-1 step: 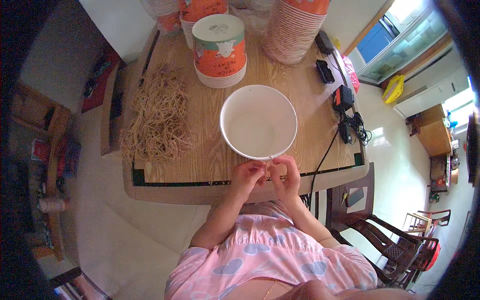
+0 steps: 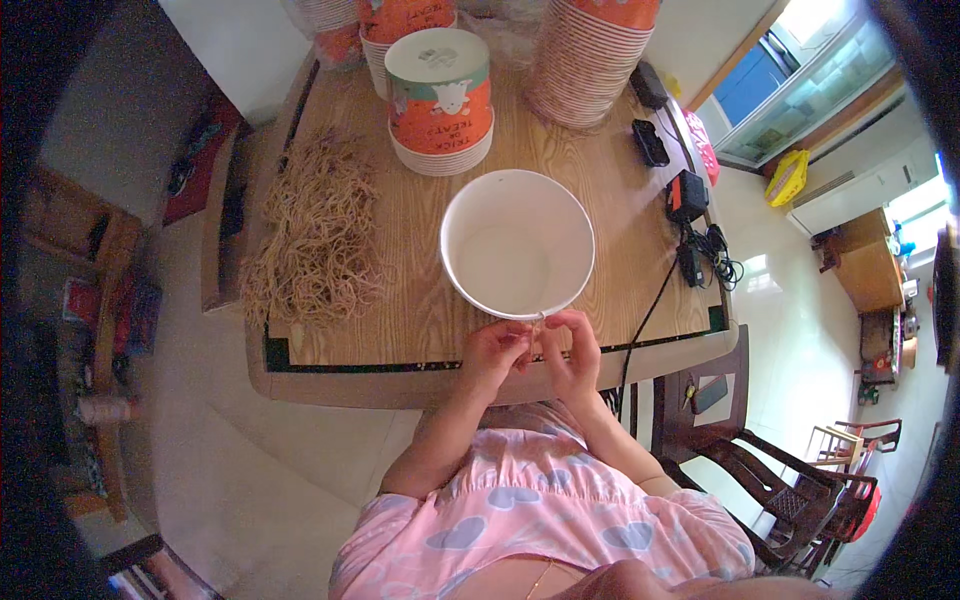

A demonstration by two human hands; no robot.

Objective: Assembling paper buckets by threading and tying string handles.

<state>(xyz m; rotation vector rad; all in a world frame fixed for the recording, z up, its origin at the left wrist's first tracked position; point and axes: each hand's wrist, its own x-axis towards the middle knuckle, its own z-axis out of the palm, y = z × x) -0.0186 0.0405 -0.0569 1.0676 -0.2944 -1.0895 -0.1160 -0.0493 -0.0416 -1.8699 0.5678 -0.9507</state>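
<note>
A white paper bucket (image 2: 515,240) stands on the table with its open mouth up, its inside bare. At its near rim, my left hand (image 2: 496,352) and my right hand (image 2: 570,350) meet with fingers closed, pinching a thin piece of twine (image 2: 536,326). The twine is mostly hidden by the fingertips, and how it sits on the rim is too small to tell. A loose heap of tan twine pieces (image 2: 315,235) lies on the left of the table.
Upside-down orange-and-green buckets (image 2: 440,105) stand nested behind the white one. A tall bucket stack (image 2: 590,65) rises at the back right. A power adapter (image 2: 687,195) and coiled black cable lie along the right edge. A phone (image 2: 709,394) rests on a dark chair.
</note>
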